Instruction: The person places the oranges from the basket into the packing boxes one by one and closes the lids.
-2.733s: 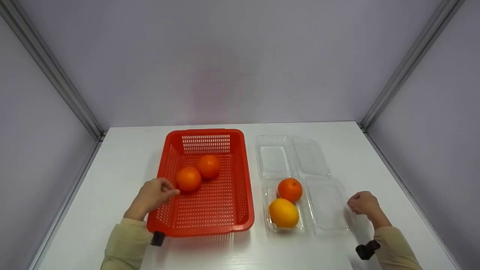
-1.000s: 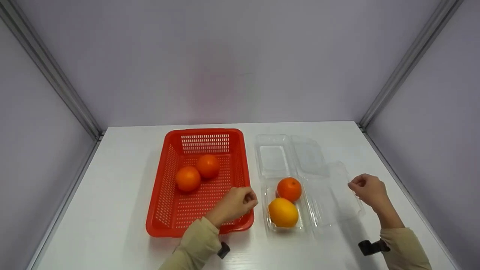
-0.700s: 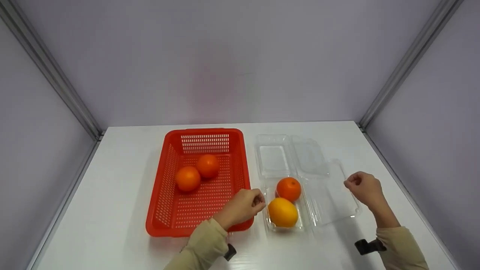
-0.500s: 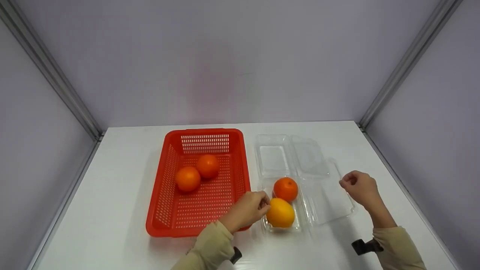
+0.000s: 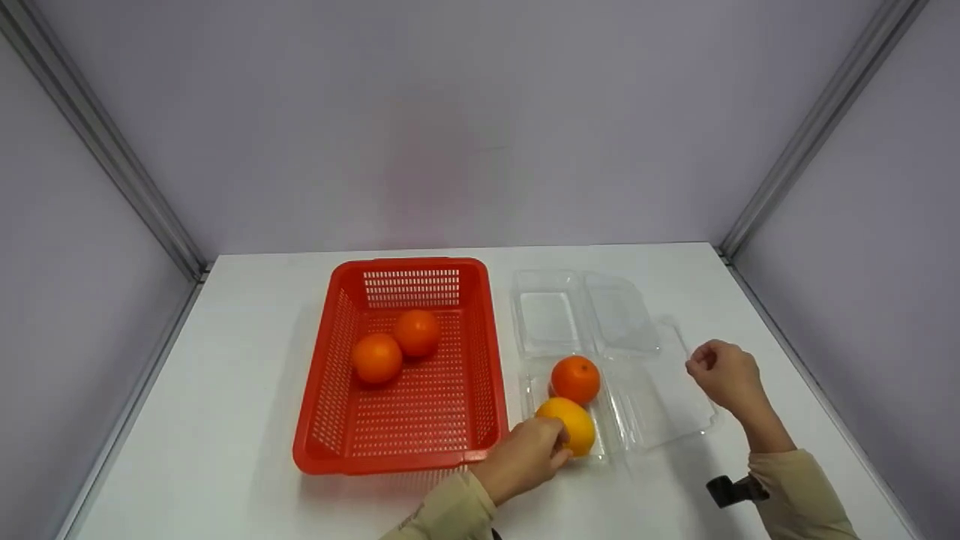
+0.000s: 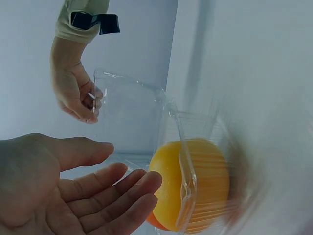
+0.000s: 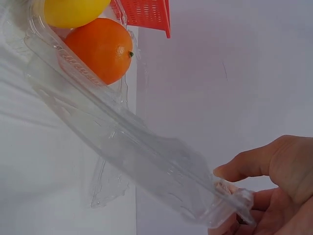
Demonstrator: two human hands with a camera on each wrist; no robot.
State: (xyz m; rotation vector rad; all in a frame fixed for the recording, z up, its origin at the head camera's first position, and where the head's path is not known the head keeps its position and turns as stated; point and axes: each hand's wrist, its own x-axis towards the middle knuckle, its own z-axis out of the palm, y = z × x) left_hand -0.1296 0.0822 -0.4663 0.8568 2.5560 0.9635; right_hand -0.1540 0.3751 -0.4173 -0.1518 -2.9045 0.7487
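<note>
My right hand pinches the raised edge of a hinged lid on a clear plastic clamshell box; the lid stands tilted up above the table. In the box's tray sit an orange and, nearer me, a yellow-orange fruit. My left hand is at the tray's near left side, overlapping the yellow fruit in the head view. In the left wrist view its fingers are extended and loosely bent, with nothing between them and the thumb, tips close to the fruit and the clear wall.
A red perforated basket holding two oranges stands left of the box. Behind the box lies a second clear clamshell, spread flat with its lid to the right. Walls enclose the white table at back and sides.
My left hand has moved from the basket's left side across to the near left of the box. My right hand has lifted the lid's outer edge off the table. The box shifted slightly left.
</note>
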